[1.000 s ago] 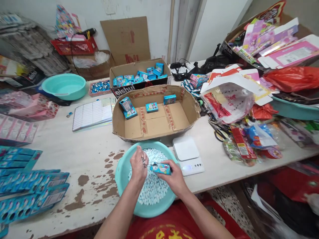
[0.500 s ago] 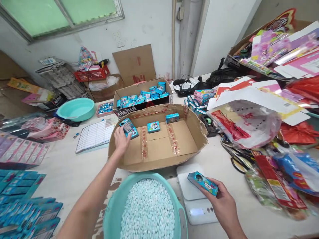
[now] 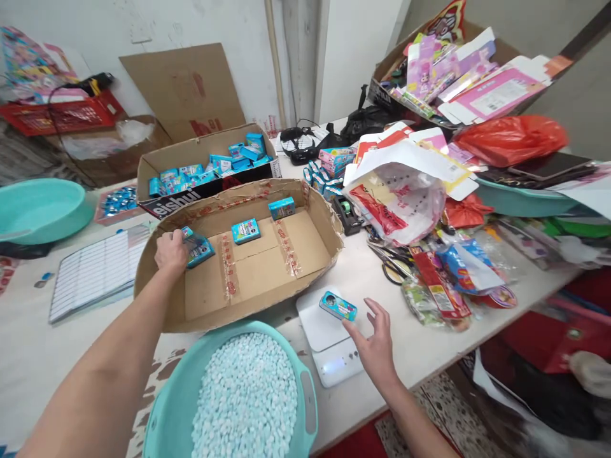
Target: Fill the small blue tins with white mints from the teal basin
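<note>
My left hand (image 3: pixel 172 250) is closed at the left end of a small blue candy box (image 3: pixel 199 249) in the shallow cardboard tray (image 3: pixel 258 270); its fingertips are partly hidden. Two more blue boxes lie in the tray. My right hand (image 3: pixel 375 337) has its fingers spread and holds nothing. Just left of its fingertips, another blue candy box (image 3: pixel 338 306), with a round opening on top, rests on the white digital scale (image 3: pixel 329 337), whose display glows. Below the tray, a turquoise basin (image 3: pixel 309 397) holds pale blue candy tablets (image 3: pixel 248 394).
A cardboard carton (image 3: pixel 205 191) full of blue boxes stands behind the tray. A printed sheet (image 3: pixel 90 270) and an empty turquoise basin (image 3: pixel 42 207) are at left. To the right lie scissors (image 3: pixel 391 270), a tape dispenser (image 3: pixel 347 216) and plastic packaging (image 3: pixel 398 197).
My right hand has let go of its blue box, which now rests on the scale. My left hand stays at its box in the tray. The view has swung right.
</note>
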Demonstrator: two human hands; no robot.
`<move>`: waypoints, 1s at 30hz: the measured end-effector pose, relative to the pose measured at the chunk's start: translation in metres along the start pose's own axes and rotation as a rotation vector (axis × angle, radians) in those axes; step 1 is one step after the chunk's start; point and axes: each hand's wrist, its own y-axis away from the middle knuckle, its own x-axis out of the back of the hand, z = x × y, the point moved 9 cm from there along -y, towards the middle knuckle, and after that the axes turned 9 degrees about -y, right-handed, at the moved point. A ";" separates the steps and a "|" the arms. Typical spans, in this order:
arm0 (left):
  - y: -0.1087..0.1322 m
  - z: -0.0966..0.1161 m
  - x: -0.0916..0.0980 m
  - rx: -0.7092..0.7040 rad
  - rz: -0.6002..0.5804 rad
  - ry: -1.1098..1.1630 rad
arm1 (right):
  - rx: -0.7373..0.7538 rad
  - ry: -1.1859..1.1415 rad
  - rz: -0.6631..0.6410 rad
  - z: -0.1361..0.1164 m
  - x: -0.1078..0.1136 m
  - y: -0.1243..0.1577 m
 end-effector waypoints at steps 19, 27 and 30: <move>0.320 -0.004 -0.025 -0.103 -0.379 0.278 | -0.680 -0.608 -0.634 -0.068 -0.075 0.197; 0.384 0.027 -0.072 -0.263 -0.551 -0.146 | -0.656 -0.668 -0.422 -0.057 -0.052 0.201; 0.394 0.043 -0.070 -0.290 -0.561 -0.020 | -0.631 -0.626 -0.369 -0.053 -0.048 0.198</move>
